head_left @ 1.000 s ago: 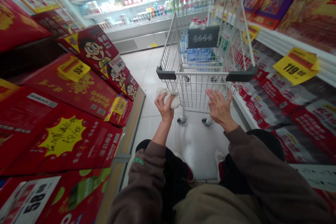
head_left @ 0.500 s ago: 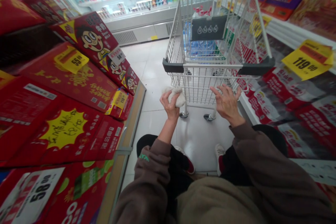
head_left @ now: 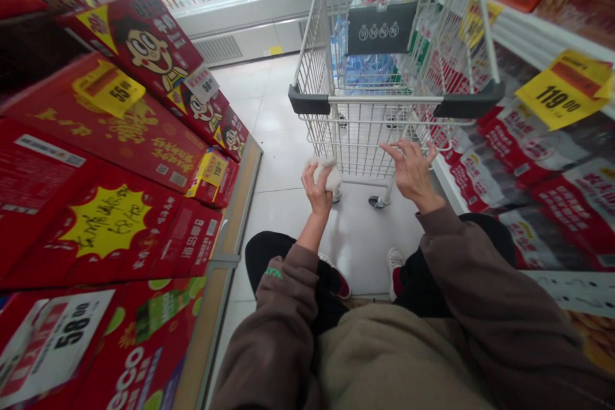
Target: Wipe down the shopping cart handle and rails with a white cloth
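Note:
My left hand is wrapped round a crumpled whitish cloth, held low in front of the cart's near left side. To its right, my right hand is raised with the fingers spread and nothing visible in them. Its fingertips appear close to the wire basket of the shopping cart; I cannot tell whether they touch. The cart's handle bar has dark grey end pieces and runs above both hands. A dark grey panel with white round marks hangs inside the basket.
Stacked red gift boxes with price tags line the left side. On the right, shelves hold shrink-wrapped red-and-white bottle packs. A refrigerated display case stands beyond the cart. White floor tiles show between.
The view has tilted down slightly, so shelves and cart sit higher or further left in the picture. My left hand with the cloth has shifted a little right; my right hand stays spread.

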Motion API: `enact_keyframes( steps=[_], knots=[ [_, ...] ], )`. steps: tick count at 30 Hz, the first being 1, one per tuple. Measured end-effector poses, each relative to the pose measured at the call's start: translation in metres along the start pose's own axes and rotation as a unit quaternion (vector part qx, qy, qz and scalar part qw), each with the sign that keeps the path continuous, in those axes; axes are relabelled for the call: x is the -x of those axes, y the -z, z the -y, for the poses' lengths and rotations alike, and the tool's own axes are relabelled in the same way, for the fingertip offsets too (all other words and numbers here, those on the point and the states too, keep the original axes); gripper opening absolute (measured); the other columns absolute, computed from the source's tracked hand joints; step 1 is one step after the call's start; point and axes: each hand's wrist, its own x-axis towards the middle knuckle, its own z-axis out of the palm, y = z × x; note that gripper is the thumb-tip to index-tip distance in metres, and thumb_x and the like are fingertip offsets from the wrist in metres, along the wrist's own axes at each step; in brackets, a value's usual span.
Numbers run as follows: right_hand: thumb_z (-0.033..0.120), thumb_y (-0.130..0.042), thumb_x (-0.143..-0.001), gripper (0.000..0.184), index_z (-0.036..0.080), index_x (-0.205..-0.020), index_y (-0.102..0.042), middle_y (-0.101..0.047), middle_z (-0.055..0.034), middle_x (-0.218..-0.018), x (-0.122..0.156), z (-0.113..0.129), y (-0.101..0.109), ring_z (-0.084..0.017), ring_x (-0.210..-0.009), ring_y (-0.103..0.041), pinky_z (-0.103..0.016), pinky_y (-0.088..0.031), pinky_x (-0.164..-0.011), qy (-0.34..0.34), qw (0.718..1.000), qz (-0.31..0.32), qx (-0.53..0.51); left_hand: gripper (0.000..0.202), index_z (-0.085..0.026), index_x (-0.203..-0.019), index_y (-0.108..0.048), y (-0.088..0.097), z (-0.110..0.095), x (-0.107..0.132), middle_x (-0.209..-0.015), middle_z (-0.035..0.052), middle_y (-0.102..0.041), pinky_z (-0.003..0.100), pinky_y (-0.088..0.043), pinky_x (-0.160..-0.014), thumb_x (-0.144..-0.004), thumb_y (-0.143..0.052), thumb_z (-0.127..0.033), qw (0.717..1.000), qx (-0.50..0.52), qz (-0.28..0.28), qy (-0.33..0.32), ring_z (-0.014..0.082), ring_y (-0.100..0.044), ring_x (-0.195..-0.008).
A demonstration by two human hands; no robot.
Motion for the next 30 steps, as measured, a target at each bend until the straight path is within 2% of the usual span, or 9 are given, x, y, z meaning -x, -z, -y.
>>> enact_keyframes(
  steps=[3, 5, 8, 13, 15, 18, 24, 27, 30],
  knots=[
    [0.029, -0.019, -0.110, 0.053, 0.034, -0.143, -0.061, -0.065, -0.0082, -0.135, -0.001, 0.001, -0.001, -0.028, -0.131, -0.052, -0.065, -0.014, -0.120, 0.003, 1.000, 0.001, -0.001, 0.028, -0.024, -0.114, -0.077, -0.008, -0.006, -0.017, -0.142, 0.0134, -0.059, 0.058, -0.034, -0.125, -0.096, -0.057, -0.030, 1.000, 0.010, -0.012, 0.015, 0.0339, -0.043, -0.146],
    [0.028, -0.020, -0.110, 0.053, 0.034, -0.143, -0.061, -0.064, -0.0080, -0.135, -0.001, 0.001, -0.001, -0.028, -0.131, -0.051, -0.065, -0.014, -0.121, 0.002, 1.000, -0.002, -0.003, 0.026, -0.025, -0.110, -0.078, -0.009, -0.006, -0.021, -0.138, 0.0117, -0.061, 0.057, -0.035, -0.124, -0.095, -0.056, -0.025, 0.999, 0.017, 0.017, 0.023, 0.0333, -0.043, -0.145],
    [0.029, -0.020, -0.109, 0.053, 0.035, -0.142, -0.061, -0.064, -0.0068, -0.135, -0.001, 0.001, -0.002, -0.027, -0.129, -0.051, -0.064, -0.013, -0.121, -0.003, 1.000, -0.002, -0.007, 0.021, -0.025, -0.105, -0.077, 0.004, 0.005, -0.019, -0.132, 0.0110, -0.064, 0.054, -0.038, -0.123, -0.091, -0.062, -0.022, 0.998, 0.016, 0.062, 0.024, 0.0330, -0.047, -0.139],
    [0.030, -0.018, -0.109, 0.055, 0.034, -0.141, -0.062, -0.064, -0.0072, -0.135, 0.000, 0.002, -0.002, -0.027, -0.130, -0.051, -0.065, -0.011, -0.122, -0.011, 1.000, -0.001, -0.010, 0.030, -0.017, -0.109, -0.073, 0.027, 0.039, -0.043, -0.139, 0.0145, -0.058, 0.056, -0.036, -0.123, -0.085, -0.059, -0.009, 0.997, 0.008, -0.005, 0.074, 0.0321, -0.048, -0.139],
    [0.031, -0.017, -0.110, 0.055, 0.034, -0.140, -0.063, -0.064, -0.0072, -0.134, -0.001, 0.002, -0.003, -0.027, -0.133, -0.050, -0.066, -0.010, -0.123, -0.017, 1.000, -0.001, -0.014, 0.034, -0.018, -0.105, -0.073, 0.025, 0.049, -0.062, -0.135, 0.0119, -0.062, 0.051, -0.043, -0.120, -0.079, -0.058, -0.004, 0.997, 0.037, 0.033, 0.064, 0.0280, -0.054, -0.134],
    [0.033, -0.016, -0.110, 0.056, 0.034, -0.139, -0.064, -0.066, -0.0066, -0.131, -0.001, 0.001, -0.001, -0.027, -0.136, -0.050, -0.067, -0.009, -0.124, -0.018, 1.000, 0.001, -0.024, 0.034, -0.021, -0.099, -0.072, 0.022, 0.056, -0.080, -0.120, 0.0077, -0.070, 0.046, -0.052, -0.113, -0.071, -0.061, -0.004, 0.985, 0.091, 0.142, 0.041, 0.0239, -0.063, -0.124],
    [0.036, -0.014, -0.110, 0.059, 0.030, -0.130, -0.069, -0.068, -0.0086, -0.125, 0.000, -0.006, 0.006, -0.028, -0.135, -0.052, -0.070, -0.008, -0.123, -0.056, 0.998, -0.013, -0.025, 0.034, -0.021, -0.098, -0.074, 0.052, 0.062, -0.073, -0.122, 0.0087, -0.069, 0.043, -0.058, -0.103, -0.068, -0.063, -0.008, 0.956, 0.119, 0.264, -0.051, 0.0242, -0.068, -0.117],
    [0.038, -0.011, -0.110, 0.062, 0.028, -0.128, -0.069, -0.067, -0.0107, -0.128, -0.001, -0.004, 0.008, -0.029, -0.138, -0.049, -0.069, -0.012, -0.122, -0.074, 0.997, -0.009, -0.016, 0.039, -0.021, -0.105, -0.075, 0.053, 0.059, -0.077, -0.126, 0.0097, -0.067, 0.044, -0.056, -0.106, -0.071, -0.063, -0.007, 0.966, 0.107, 0.232, -0.046, 0.0252, -0.066, -0.120],
    [0.041, -0.009, -0.110, 0.064, 0.028, -0.129, -0.069, -0.067, -0.0123, -0.128, -0.001, 0.002, 0.008, -0.030, -0.139, -0.046, -0.066, -0.018, -0.121, -0.073, 0.997, -0.010, -0.003, 0.046, -0.023, -0.110, -0.073, 0.030, 0.043, -0.074, -0.126, 0.0088, -0.065, 0.044, -0.054, -0.110, -0.071, -0.062, -0.002, 0.985, 0.092, 0.145, 0.026, 0.0256, -0.063, -0.124]
  ],
)
